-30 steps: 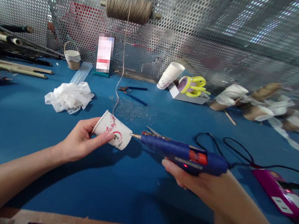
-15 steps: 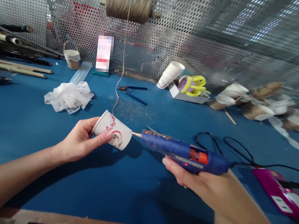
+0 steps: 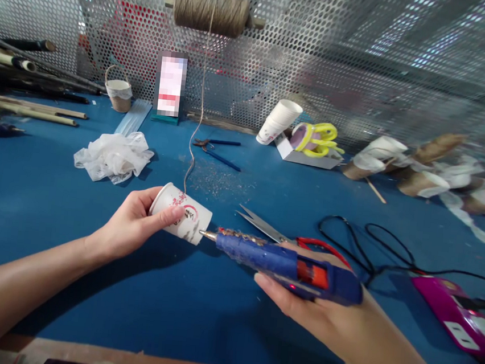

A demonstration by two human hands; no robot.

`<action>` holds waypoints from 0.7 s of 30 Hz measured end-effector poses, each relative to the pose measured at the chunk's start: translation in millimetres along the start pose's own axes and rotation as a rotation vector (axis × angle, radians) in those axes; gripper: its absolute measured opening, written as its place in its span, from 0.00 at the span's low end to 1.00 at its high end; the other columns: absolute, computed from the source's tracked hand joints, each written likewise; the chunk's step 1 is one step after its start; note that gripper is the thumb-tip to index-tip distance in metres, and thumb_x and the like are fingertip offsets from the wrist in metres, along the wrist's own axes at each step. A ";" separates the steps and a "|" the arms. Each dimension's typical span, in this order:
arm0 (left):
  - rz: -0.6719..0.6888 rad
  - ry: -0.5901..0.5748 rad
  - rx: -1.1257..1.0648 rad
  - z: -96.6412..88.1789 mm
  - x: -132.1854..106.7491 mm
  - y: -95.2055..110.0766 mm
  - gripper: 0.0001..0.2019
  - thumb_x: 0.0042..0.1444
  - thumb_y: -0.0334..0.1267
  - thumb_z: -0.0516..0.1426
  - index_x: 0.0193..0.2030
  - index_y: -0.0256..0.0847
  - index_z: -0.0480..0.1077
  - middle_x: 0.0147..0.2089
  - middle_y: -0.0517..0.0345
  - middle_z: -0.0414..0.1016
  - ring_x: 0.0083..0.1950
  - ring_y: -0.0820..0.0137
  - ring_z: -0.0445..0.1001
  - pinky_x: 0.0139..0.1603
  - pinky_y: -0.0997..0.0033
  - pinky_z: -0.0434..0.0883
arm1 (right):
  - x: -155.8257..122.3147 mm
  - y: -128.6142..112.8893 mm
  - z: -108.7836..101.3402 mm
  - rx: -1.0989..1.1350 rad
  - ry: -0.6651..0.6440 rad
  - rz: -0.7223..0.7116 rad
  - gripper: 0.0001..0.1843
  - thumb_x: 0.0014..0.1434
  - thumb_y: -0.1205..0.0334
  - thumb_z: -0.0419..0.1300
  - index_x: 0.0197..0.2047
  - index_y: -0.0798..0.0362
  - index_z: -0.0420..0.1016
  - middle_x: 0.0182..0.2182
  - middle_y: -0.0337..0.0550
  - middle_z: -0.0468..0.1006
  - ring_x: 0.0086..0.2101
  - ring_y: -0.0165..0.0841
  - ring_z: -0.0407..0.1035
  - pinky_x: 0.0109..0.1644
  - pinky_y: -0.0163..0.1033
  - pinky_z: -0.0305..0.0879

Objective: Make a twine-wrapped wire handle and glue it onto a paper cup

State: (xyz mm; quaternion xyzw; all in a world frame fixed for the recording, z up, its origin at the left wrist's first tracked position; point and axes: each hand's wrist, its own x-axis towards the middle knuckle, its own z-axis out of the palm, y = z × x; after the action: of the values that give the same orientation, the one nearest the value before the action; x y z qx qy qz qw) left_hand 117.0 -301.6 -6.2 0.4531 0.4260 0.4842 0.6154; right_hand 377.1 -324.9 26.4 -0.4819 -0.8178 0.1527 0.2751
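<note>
My left hand (image 3: 136,217) is closed round a white paper cup (image 3: 193,223) printed with pink blossoms and dark characters. The cup lies tilted on its side in the air, its base facing right. In my right hand (image 3: 315,320) is a blue hot glue gun (image 3: 261,258) with a small red light on. Its metal nozzle meets the cup's side close to the base; whether it touches I cannot tell. Thin twine (image 3: 202,92) runs down from a spool (image 3: 211,12) and passes behind the cup. Scissors (image 3: 264,224) with red handles lie behind the glue gun, partly hidden.
Blue-handled pliers (image 3: 220,150) lie beyond the cup. Crumpled white gauze (image 3: 116,155) is at left, near a small twine-wrapped basket (image 3: 118,97). Stacked paper cups (image 3: 278,122) lean on a white box (image 3: 305,155) with yellow scissors. A purple device (image 3: 455,314) and black cable sit at right.
The glue gun has moved down and left, so its nozzle shifted lower along the cup's base edge. More of the red-handled scissors shows. The cup has turned slightly in my left hand.
</note>
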 end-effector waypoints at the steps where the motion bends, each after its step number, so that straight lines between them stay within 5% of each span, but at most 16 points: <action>1: 0.002 -0.001 0.008 0.1 0.0 0.0 0.12 0.47 0.40 0.61 0.36 0.35 0.72 0.31 0.55 0.78 0.30 0.73 0.74 0.33 0.76 0.71 | 0.7 0.9 -1.1 -0.015 -0.011 -0.003 0.13 0.48 0.54 0.60 0.37 0.49 0.70 0.35 0.43 0.76 0.33 0.37 0.74 0.35 0.38 0.74; 9: 0.048 -0.001 0.070 1.5 -0.4 4.0 0.10 0.46 0.40 0.61 0.35 0.37 0.73 0.30 0.58 0.77 0.30 0.75 0.73 0.32 0.79 0.71 | -1.7 4.1 -0.7 -0.025 0.004 0.012 0.16 0.47 0.53 0.62 0.39 0.50 0.70 0.36 0.44 0.76 0.34 0.36 0.74 0.36 0.37 0.74; 17: 0.140 -0.041 0.190 0.0 -5.1 2.9 0.10 0.48 0.39 0.60 0.36 0.37 0.73 0.31 0.57 0.78 0.29 0.74 0.73 0.31 0.78 0.71 | 11.5 -12.7 -5.6 0.151 -0.054 0.173 0.13 0.52 0.53 0.57 0.21 0.49 0.68 0.14 0.33 0.67 0.17 0.27 0.64 0.22 0.31 0.66; 21: 0.145 -0.052 0.230 -1.2 -6.3 2.6 0.10 0.49 0.39 0.59 0.37 0.37 0.72 0.33 0.56 0.78 0.31 0.73 0.73 0.32 0.78 0.71 | 8.1 -13.4 -7.5 0.196 -0.086 0.215 0.11 0.50 0.50 0.59 0.26 0.49 0.71 0.16 0.34 0.70 0.16 0.28 0.64 0.19 0.32 0.65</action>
State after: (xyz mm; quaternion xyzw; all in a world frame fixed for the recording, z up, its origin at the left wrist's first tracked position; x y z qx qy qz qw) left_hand 114.3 -307.3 -3.4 0.5626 0.4286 0.4634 0.5339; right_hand 369.0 -324.6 41.8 -0.5305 -0.7537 0.2807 0.2676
